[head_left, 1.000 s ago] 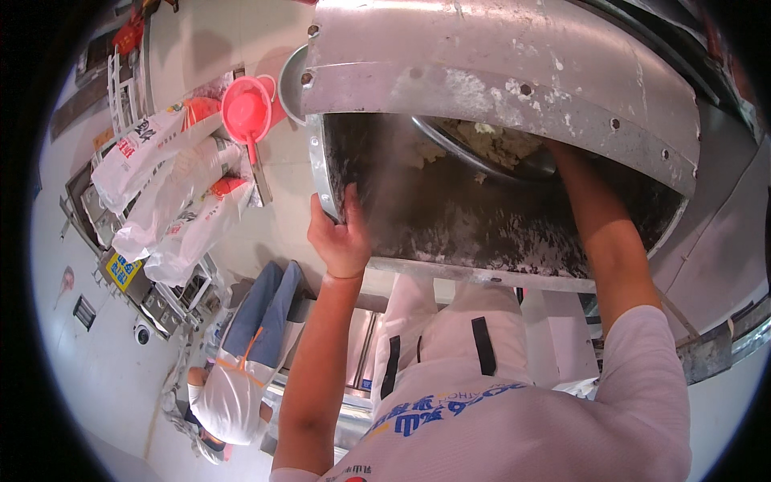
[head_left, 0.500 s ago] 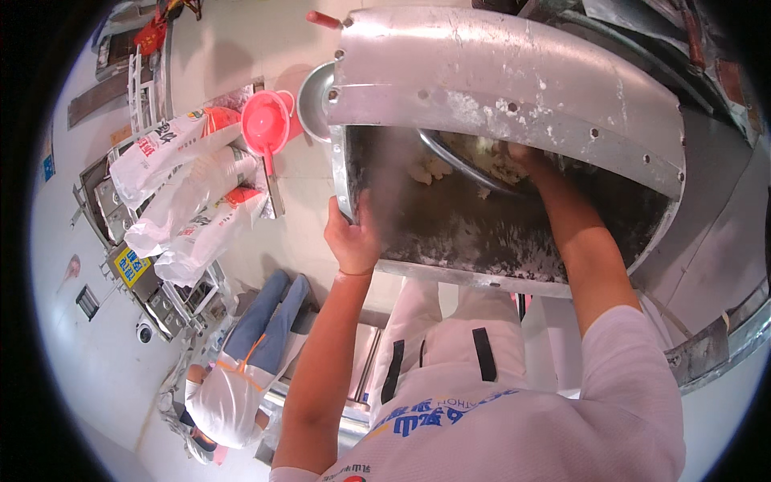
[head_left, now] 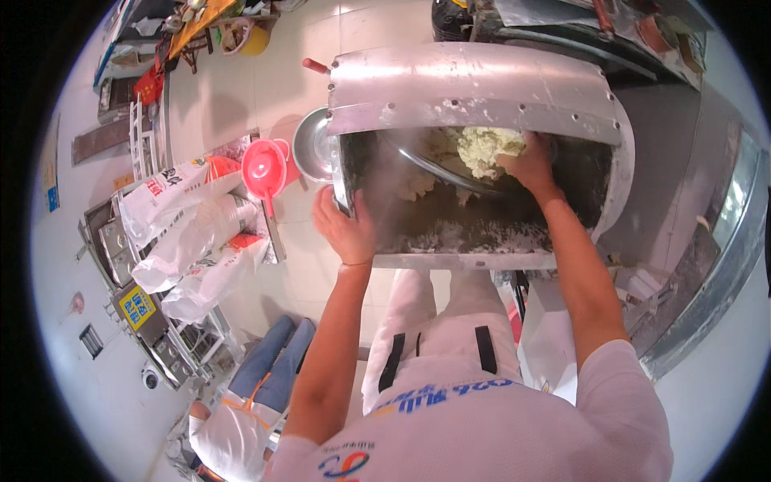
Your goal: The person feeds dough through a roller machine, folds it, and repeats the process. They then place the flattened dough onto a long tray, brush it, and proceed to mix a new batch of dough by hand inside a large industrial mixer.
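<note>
In front of me is a metal dough mixer [head_left: 474,96] with its trough open toward me. A curved mixing bar [head_left: 438,170] crosses the inside, and pale crumbly dough lies around it. My right hand [head_left: 530,163] reaches into the trough, fingers curled round a large lump of dough [head_left: 488,150]. More dough clumps [head_left: 414,185] sit lower in the trough, with white flour stuck to the wall. My left hand [head_left: 345,226] rests on the trough's left rim, fingers wrapped over the metal edge.
Left of the mixer stand a metal basin [head_left: 312,145] and a pink basin [head_left: 263,167] with a pink dipper. Several white sacks [head_left: 181,197] lie farther left. A person in a white shirt [head_left: 229,438] is at the lower left. A yellow bucket [head_left: 255,40] stands far back.
My right hand has lifted the dough lump into plainer view beside the bar. The view has shifted so more floor shows at the back. My left hand stays on the rim.
</note>
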Demonstrator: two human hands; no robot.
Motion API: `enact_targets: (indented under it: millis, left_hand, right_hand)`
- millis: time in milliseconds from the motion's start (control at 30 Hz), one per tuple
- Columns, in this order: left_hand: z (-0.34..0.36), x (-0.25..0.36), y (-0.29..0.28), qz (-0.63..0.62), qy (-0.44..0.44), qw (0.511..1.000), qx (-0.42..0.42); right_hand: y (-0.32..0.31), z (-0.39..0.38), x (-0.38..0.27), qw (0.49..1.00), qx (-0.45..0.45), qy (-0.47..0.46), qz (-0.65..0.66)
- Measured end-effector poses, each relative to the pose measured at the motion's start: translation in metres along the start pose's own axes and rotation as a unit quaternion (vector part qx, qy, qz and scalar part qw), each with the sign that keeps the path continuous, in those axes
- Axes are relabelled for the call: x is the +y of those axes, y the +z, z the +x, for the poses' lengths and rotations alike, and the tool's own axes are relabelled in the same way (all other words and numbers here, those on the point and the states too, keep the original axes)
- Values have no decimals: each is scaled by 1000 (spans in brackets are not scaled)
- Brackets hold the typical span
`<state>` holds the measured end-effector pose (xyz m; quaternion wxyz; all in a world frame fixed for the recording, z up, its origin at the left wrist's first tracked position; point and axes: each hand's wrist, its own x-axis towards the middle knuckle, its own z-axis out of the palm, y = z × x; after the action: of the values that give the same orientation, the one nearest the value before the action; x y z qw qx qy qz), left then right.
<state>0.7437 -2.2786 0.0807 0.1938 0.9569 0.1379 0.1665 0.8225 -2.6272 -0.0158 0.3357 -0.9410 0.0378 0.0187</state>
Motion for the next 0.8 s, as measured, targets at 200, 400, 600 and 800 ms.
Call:
enact_targets:
  millis: [200,400,600,800]
  left_hand:
    - [-19,119,39,-245,55,954,-165]
    - [21,126,130,-570,-365,533,-508]
    - [-3,109,93,-577,-370,576,-446]
    - [5,145,-20,-604,-316,583,-442]
  right_hand:
    - [-41,-21,-6,982,-100,56,150]
    - [-45,-39,-30,980,-80,-12,184]
    - [-60,-72,-76,985,-53,-58,157]
    - [-121,-117,-142,984,-7,-70,161]
